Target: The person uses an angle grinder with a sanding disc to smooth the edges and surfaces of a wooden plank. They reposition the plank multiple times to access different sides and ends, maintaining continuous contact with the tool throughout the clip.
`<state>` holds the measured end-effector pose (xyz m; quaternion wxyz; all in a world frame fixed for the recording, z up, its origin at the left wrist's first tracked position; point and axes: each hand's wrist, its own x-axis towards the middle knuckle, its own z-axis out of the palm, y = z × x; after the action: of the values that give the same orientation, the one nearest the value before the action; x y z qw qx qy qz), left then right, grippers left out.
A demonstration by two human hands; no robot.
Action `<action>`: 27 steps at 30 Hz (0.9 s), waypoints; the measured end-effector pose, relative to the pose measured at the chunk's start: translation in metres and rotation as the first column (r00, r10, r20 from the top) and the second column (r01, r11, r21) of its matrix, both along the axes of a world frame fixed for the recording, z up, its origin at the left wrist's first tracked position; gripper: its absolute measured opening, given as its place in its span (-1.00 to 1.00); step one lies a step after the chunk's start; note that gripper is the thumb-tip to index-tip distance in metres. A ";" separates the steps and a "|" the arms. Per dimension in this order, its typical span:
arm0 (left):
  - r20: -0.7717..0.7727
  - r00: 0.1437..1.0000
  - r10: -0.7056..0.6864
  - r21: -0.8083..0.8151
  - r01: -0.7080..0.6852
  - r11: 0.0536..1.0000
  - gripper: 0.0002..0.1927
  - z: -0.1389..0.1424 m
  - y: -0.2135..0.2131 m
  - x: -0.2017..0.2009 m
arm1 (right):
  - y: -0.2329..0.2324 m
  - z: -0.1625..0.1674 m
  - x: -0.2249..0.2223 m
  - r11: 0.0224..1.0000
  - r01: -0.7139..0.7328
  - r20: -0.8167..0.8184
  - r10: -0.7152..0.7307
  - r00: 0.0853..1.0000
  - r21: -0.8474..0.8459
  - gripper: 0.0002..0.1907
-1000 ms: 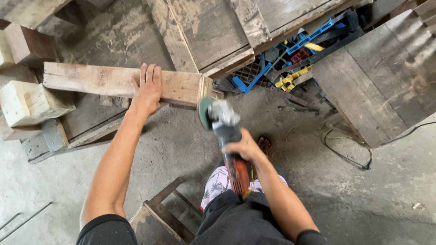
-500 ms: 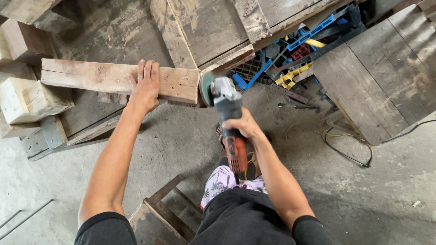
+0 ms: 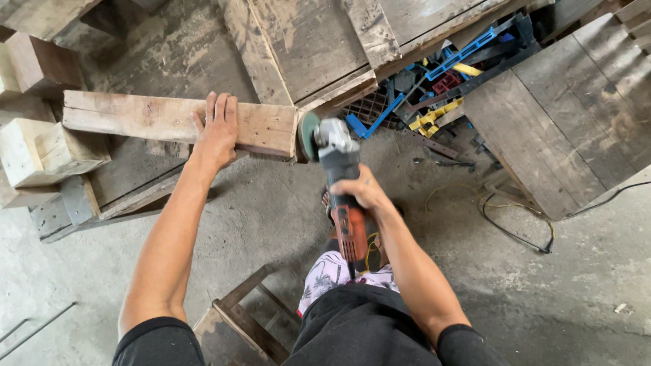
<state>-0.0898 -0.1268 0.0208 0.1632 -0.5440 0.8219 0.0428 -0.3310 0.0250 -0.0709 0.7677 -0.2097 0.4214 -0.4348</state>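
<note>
Weathered plank and angle grinder at the plank's cut end.
The long, pale, weathered wooden plank lies flat and roughly horizontal, raised above the concrete floor, its right end squared off. The grey-headed, orange-bodied handheld angle grinder points away from the viewer, its green disc standing on edge, touching or just beside the plank's right end face.

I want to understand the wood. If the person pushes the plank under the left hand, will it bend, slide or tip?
The plank looks thick and solid, so it would probably stay stiff. Its rough, unfinished face likely gives grip, not slip. Its right end seems to hang unsupported by the grinder, so without the left hand pressing down it might tip or shift.
</note>
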 end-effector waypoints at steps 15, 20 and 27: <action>-0.016 1.000 0.014 0.023 -0.014 1.000 0.28 -0.002 -0.001 -0.001 | 0.017 -0.005 -0.002 0.994 -0.043 -0.007 0.043 0.999 -0.104 -0.45; -0.010 1.000 0.019 0.031 -0.018 0.999 0.30 -0.005 -0.001 0.001 | 0.012 -0.007 0.001 0.996 -0.037 0.028 0.039 0.999 -0.081 -0.49; -0.030 0.999 -0.016 -0.019 0.015 1.000 0.25 -0.005 0.000 0.001 | 0.018 -0.004 0.000 0.992 -0.032 -0.026 0.029 0.999 -0.120 -0.48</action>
<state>-0.0885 -0.1273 0.0158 0.1459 -0.5385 0.8288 0.0421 -0.3307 0.0429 -0.0746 0.7551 -0.2671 0.4003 -0.4452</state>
